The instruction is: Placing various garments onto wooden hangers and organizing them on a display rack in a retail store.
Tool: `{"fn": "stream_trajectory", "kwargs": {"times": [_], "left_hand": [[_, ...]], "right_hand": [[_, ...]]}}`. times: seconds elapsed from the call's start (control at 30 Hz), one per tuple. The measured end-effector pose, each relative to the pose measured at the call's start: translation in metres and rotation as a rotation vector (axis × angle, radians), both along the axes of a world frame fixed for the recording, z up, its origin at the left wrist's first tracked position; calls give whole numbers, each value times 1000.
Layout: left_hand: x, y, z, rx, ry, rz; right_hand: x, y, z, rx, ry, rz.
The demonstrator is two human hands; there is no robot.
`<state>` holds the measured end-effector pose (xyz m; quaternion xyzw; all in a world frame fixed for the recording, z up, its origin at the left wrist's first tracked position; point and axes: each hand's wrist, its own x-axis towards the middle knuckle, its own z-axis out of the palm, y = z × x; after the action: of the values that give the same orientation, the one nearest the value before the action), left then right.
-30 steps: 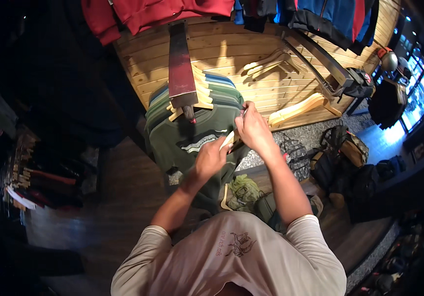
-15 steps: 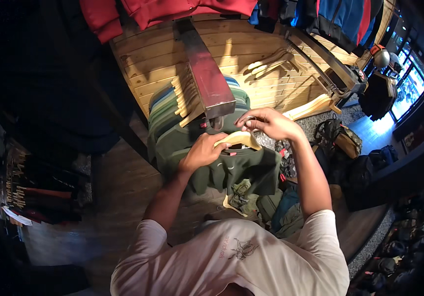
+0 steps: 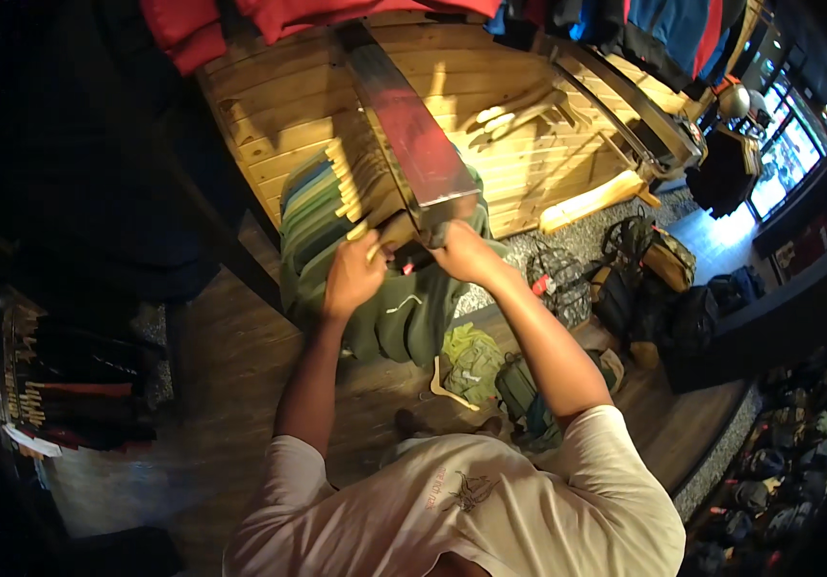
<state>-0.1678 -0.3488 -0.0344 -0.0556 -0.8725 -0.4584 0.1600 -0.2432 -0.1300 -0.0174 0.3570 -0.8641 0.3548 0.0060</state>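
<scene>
Brought the dark green shirt [image 3: 389, 322] and wooden hanger [image 3: 398, 231] toward ten o'clock since the frame half a second ago, up to the front end of the red-topped beam [image 3: 430, 159]. Working rightward, clocked from mid-view, saw a rack of dark clothes [image 3: 76, 385] between eight and nine, then a row of hung shirts [image 3: 309, 236] at ten. Closed the left hand [image 3: 351, 277] around the left end of the hanger at nine, above the shirt draped before the row. Noted a loose hanger [image 3: 452, 391] on the floor at five. Curled the right hand [image 3: 464, 252] against the beam's end toward two; could not tell whether pinching anything, owing to hidden fingertips. Found a green bag [image 3: 476, 367] near five, pale hangers [image 3: 594, 200] at two, and piled bags [image 3: 659, 264] at three.
</scene>
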Motion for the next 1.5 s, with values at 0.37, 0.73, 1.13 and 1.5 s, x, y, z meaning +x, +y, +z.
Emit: {"fn": "stream_trajectory", "kwargs": {"times": [0.37,0.73,1.13,1.5], "left_hand": [[19,48,-25,-379,590,465],[40,279,-157,-317,-27,-494],[9,354,-418,-490,-683,-871],[-59,340,-707,-736,-841,-977]], "right_hand": [[89,116,-52,-127,-115,-195],[264,369,-212,-287,-731,-1000],[361,366,-407,-460,-1014,-1337],[255,269,-786,-313,-1185,-1268]]}}
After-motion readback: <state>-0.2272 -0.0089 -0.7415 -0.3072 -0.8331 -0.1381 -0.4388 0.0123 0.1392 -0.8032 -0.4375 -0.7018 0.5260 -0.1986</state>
